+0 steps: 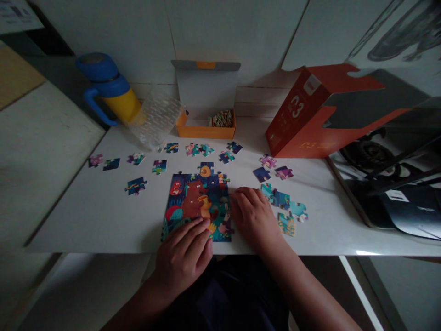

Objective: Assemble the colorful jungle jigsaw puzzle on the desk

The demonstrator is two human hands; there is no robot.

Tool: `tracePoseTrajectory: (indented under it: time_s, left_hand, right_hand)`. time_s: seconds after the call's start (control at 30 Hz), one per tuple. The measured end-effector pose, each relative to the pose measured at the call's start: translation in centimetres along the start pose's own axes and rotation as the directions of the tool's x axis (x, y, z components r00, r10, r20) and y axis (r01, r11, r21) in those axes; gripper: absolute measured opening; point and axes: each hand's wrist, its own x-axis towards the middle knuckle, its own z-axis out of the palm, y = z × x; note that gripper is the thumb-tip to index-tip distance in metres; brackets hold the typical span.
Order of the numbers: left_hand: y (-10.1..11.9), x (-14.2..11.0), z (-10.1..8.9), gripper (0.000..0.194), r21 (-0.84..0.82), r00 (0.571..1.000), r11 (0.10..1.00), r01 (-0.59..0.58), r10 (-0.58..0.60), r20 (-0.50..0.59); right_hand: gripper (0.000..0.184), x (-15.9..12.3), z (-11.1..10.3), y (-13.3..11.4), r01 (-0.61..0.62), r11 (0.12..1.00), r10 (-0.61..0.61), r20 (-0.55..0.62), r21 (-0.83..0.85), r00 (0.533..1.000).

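While left hand [185,252] on puzzle [193,200], apparently "23" on red box [299,115].

Pale panelled wall [237,37]; white table [103,216]; dim light

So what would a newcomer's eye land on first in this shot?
Probably the big orange-red box tilted at the back right of the white tabletop, and the blue-and-yellow jug at the back left. Then the partly assembled jigsaw puzzle with its brown bear, front and centre, the left hand over its lower edge and the right hand at its right side.
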Motion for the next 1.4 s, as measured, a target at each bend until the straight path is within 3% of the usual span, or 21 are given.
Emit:
tracePoseTrajectory:
  time_s: [0.13, 0.27, 0.4, 0.5, 1.23, 1.4]
  left_hand:
    - [0.6, 2.3, -0.6, 0.013, -0.018, 0.996, 0.999, 0.041, -0.040, 0.076]
    - [0.5, 3.6, 0.1, 0.030, 0.001, 0.992, 1.000, 0.026, -0.026, 0.126]
    - [0.0, 3.6, 1.0, 0.052, 0.000, 0.972, 1.000, -0.003, 0.003, 0.236]
    - [-0.1, 3.3, 1.1, 0.057, -0.013, 0.959, 1.000, -0.001, 0.004, 0.283]
    - [-0.1, 4.0, 0.9, 0.067, -0.055, 0.946, 0.996, 0.064, -0.043, 0.321]
    - [-0.1, 3.6, 1.1, 0.072, -0.042, 0.963, 0.997, 0.068, -0.054, 0.265]
  right_hand:
    - [0.016, -0.1, 0.2, 0.0, -0.009, 0.999, 0.010, -0.025, 0.031, 1.000]
    - [0.017, -0.4, 0.4, 0.2, -0.006, 0.999, 0.007, -0.025, 0.048, 1.000]
    - [0.019, -0.6, 0.5, 0.5, 0.001, 0.999, 0.000, -0.022, 0.052, 1.000]
    - [0.020, -0.6, 0.5, 0.5, -0.001, 0.999, 0.002, -0.022, 0.053, 1.000]
    - [0.017, -0.6, 0.1, 0.2, 0.011, 0.999, -0.011, 0.013, 0.046, 1.000]
    - [0.013, -0.6, -0.1, 0.1, 0.016, 0.998, -0.017, 0.021, 0.057, 1.000]
